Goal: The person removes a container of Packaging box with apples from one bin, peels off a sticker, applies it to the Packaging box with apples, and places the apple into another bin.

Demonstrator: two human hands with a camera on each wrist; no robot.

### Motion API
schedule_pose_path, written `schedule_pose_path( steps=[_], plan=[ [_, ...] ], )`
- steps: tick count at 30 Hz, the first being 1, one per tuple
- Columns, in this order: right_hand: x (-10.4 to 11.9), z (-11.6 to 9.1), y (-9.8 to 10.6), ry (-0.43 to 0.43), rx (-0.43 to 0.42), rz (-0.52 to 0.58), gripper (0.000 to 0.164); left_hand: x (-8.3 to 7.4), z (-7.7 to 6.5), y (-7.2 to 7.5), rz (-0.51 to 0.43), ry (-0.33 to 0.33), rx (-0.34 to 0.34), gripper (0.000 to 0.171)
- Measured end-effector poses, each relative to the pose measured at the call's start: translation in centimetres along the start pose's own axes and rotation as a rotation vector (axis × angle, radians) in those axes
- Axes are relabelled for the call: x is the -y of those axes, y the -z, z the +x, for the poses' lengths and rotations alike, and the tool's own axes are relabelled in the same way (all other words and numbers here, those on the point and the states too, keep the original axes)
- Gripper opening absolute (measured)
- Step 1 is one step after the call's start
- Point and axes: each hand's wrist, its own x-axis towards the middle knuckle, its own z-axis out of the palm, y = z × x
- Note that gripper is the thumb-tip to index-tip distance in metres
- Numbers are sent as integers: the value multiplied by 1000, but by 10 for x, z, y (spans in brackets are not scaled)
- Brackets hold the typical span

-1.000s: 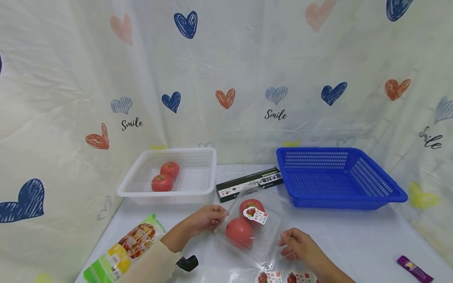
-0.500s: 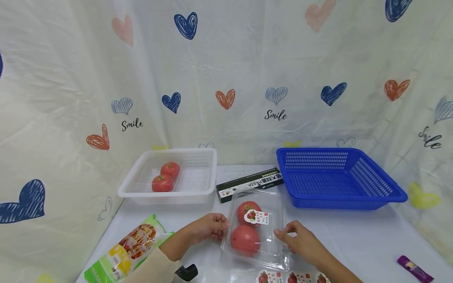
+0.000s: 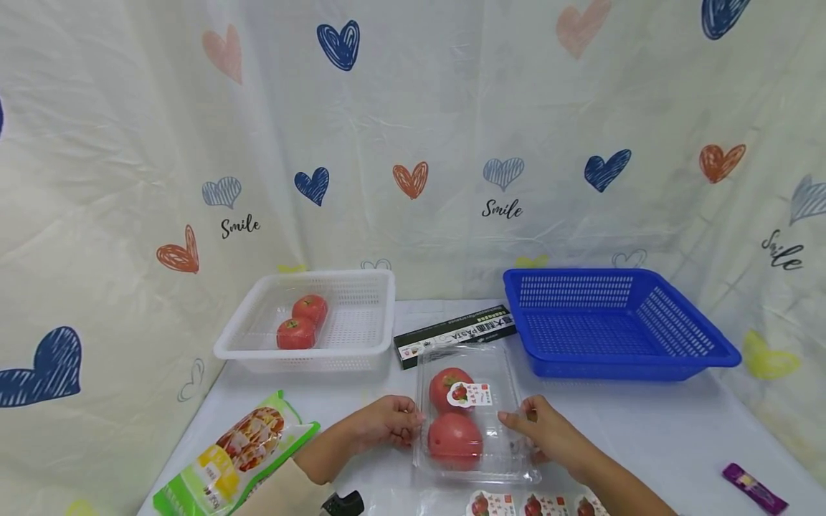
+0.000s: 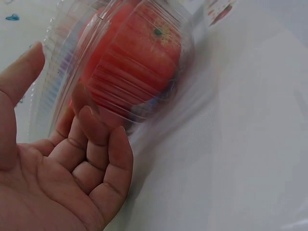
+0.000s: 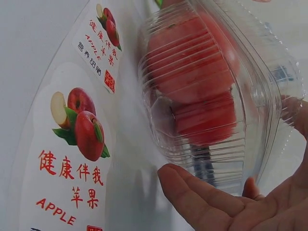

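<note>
A clear plastic clamshell box (image 3: 497, 448) holds two red tomatoes (image 3: 454, 438), with a white apple label (image 3: 470, 394) on its lid. At the box's left rim my left hand (image 3: 390, 421) holds on, its fingers curled against the side and the thumb spread on the lid side in the left wrist view. My right hand (image 3: 548, 433) grips the right rim, thumb over the lid and fingers low along the side. Just in front lies a strip of apple labels (image 5: 79, 125), printed with apples and red writing.
Behind the box are a black pasta box (image 3: 452, 335), a white basket (image 3: 361, 352) with two packed tomatoes, and a blue basket (image 3: 619, 367). A green-edged food bag (image 3: 239, 451) lies left; a purple packet (image 3: 753, 489) lies far right.
The tilted clamshell box has turned straighter and come down flatter. My right hand, earlier off the box, has moved in and taken its right rim; the left stays at the left rim.
</note>
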Motion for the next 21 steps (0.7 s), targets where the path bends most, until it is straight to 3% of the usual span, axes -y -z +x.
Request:
schedule_pose_path(
  steps=[8,21],
  plan=[
    [3,-2,5,56,-5,86,46,0,-3,-6,8,-35,-1,18],
    [21,-7,26,92,7,50,47,-14,-8,-6,-39,-88,78,14]
  ],
)
